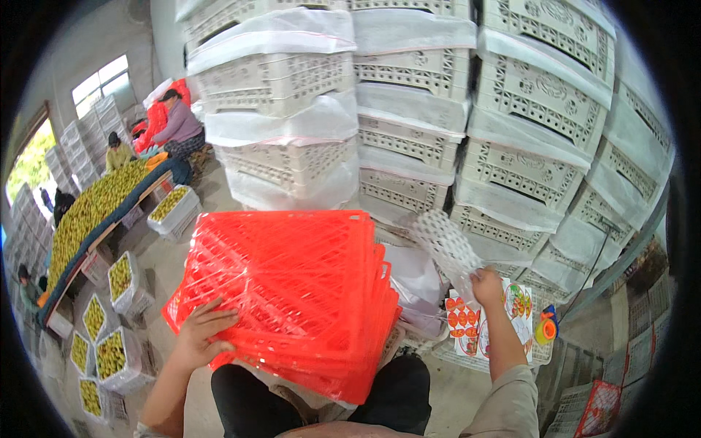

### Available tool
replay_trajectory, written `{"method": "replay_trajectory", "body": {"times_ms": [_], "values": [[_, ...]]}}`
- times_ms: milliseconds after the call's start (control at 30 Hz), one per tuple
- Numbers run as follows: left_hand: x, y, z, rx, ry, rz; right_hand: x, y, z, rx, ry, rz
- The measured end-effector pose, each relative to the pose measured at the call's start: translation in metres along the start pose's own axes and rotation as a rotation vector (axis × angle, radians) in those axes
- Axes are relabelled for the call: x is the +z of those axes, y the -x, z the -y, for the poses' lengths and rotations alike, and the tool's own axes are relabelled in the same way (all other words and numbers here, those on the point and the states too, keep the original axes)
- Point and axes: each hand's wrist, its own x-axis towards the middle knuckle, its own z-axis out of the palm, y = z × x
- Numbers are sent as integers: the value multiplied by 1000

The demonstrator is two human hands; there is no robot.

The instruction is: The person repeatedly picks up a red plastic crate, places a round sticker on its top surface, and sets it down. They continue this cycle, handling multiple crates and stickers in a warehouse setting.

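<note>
A stack of red plastic lattice sheets, likely crate lids, [285, 284] lies before me, above my knees, with its layers slightly fanned. My left hand [205, 334] rests on the near left part of the top sheet, fingers spread. At the right, my right hand [486, 286] grips the lower end of a white foam net sheet [446, 241], which hangs out towards the stacked crates. Below that hand lie printed sticker sheets with round labels [463, 323] on a white plastic crate [482, 362]. A tape dispenser with orange tape [546, 330] stands at the crate's right edge.
Tall stacks of white plastic crates with white liners [411, 65] rise in front. At the left are liner-filled crates of green fruit [112, 356] and a long sorting table heaped with fruit [93, 211]. Several people work there, one in a purple top [183, 120].
</note>
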Motion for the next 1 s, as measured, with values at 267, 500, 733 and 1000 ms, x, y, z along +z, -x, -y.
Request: {"method": "replay_trajectory", "body": {"times_ms": [267, 500, 733, 1000], "values": [[-16, 8, -5, -82, 170, -129, -148, -50, 47, 269, -1609, -19], [-63, 17, 34, -100, 754, -606, -256, -74, 253, -157, -1818, 214], [-118, 64, 58, -76, 546, -798, -253, -69, 398, -418, -1341, 863], [-135, 95, 39, -54, 271, -692, -158, -75, 442, -970, -518, 868]]}}
